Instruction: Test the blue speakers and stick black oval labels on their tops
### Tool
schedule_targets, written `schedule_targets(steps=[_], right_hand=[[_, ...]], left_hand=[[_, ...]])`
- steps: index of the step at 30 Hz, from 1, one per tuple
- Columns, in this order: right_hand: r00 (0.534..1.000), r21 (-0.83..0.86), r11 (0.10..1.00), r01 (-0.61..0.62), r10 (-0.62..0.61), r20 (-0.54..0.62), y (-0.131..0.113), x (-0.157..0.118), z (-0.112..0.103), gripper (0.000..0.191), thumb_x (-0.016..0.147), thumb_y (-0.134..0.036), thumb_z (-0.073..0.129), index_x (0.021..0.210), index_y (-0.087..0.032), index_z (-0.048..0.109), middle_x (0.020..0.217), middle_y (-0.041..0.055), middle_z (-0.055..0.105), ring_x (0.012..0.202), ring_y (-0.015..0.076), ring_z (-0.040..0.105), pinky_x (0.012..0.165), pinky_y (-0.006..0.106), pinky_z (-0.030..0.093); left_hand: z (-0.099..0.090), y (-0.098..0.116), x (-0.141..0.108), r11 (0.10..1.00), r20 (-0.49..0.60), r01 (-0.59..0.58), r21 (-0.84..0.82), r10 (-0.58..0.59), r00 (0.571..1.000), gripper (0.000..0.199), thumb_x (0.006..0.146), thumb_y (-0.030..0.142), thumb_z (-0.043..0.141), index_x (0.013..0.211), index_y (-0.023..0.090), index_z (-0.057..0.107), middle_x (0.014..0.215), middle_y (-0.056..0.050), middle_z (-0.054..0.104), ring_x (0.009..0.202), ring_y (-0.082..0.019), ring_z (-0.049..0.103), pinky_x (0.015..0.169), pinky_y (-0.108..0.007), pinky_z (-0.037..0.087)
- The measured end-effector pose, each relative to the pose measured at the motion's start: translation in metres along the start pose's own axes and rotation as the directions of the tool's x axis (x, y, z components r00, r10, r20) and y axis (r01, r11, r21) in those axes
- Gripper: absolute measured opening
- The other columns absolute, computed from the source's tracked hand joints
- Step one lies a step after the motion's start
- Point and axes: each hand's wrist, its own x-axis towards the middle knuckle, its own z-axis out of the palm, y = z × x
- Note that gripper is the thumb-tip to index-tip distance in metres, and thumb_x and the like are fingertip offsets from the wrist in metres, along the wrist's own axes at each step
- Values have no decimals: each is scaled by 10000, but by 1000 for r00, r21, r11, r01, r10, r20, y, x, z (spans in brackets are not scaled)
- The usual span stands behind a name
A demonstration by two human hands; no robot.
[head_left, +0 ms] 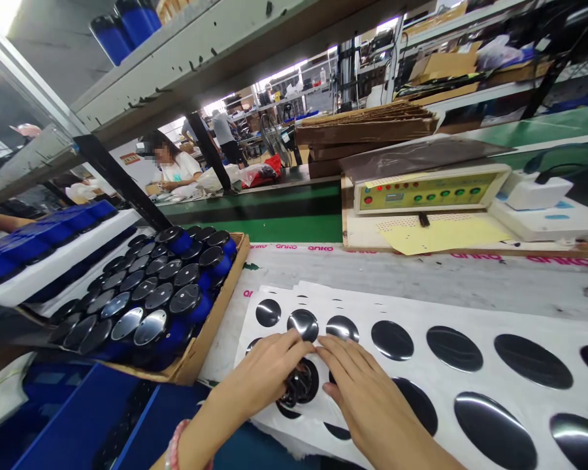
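White sheets [451, 375] with rows of glossy black oval stickers [392, 341] lie stacked on the bench. Over the near left part of the top sheet, my left hand [269, 369] has its fingers curled, with the fingertips close to a sticker's lower edge. Beneath its palm shows a dark, glossy, uneven black piece [300, 384], partly hidden by the fingers; its kind is unclear. My right hand [355, 378] rests on the sheet just to the right, fingers stretched forward and thumb apart. The two hands' fingertips nearly meet.
To the left stands a cardboard tray [210, 320] of blue cylinders with black tops [186, 300]. Behind it, a white foam tray [78, 241] carries more blue parts. A control box [428, 192] and a yellow sheet [441, 232] sit at the back. A shelf [215, 65] hangs overhead; a co-worker [176, 163] sits beyond.
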Motion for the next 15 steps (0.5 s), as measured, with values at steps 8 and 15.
schedule_targets(steps=[8, 15], right_hand=[[1000, 5, 1000, -2, 2, -10, -2, 3, 2, 345, 932, -189, 370, 1171, -136, 613, 1231, 48, 636, 1088, 206, 602, 893, 364, 477], [1000, 1, 1000, 4, -4, -3, -2, 4, 3, 319, 939, -213, 391, 1163, -172, 615, 1219, 42, 644, 1090, 200, 586, 915, 348, 421]], left_hand=[[7, 7, -37, 997, -302, -72, -41, 57, 952, 324, 827, -11, 453, 1079, 178, 532, 968, -83, 585, 809, -178, 567, 684, -290, 482], [-15, 5, -74, 941, -419, 108, -320, -243, 875, 213, 807, 37, 543, 745, 203, 426, 1139, -87, 595, 1037, -195, 587, 830, -290, 496]])
